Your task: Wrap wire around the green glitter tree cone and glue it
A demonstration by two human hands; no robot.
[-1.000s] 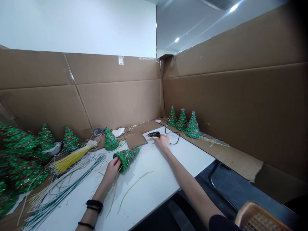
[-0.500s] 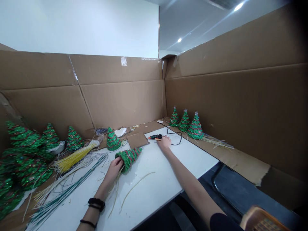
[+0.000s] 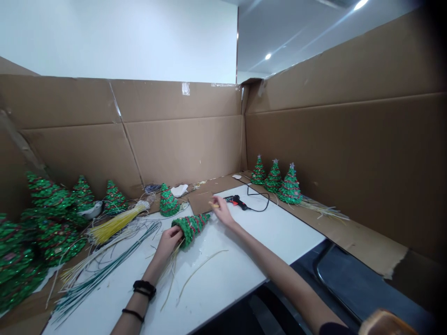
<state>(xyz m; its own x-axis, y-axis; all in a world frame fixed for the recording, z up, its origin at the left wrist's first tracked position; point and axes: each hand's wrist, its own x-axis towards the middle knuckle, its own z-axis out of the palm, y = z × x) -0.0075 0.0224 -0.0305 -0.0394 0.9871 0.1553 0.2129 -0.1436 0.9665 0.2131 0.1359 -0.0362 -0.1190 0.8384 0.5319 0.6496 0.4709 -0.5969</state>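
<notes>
My left hand (image 3: 172, 236) grips a small green Christmas tree (image 3: 193, 227) by its open base. The tree lies on its side above the white tabletop, tip pointing right, with red trim round it and pale strands hanging from the base. My right hand (image 3: 222, 211) is beyond the tree's tip, fingers pinched on a short yellowish stick (image 3: 213, 205) whose kind I cannot make out. Just right of those fingers a black and red glue gun (image 3: 239, 203) rests on the table, its nozzle partly hidden. Under the right fingertips is a cardboard square (image 3: 199, 204).
Another small tree (image 3: 169, 202) stands behind. Larger trees (image 3: 52, 232) crowd the left, beside yellow strands (image 3: 115, 223) and green strands (image 3: 104, 274). Three star-topped trees (image 3: 291, 186) stand right. A black cord (image 3: 268, 200) trails from the glue gun. Cardboard walls (image 3: 181, 139) enclose the table.
My right hand has moved left off the glue gun towards the tree's tip, the yellowish stick in its fingers. The glue gun stays on the table. My left hand keeps the tree.
</notes>
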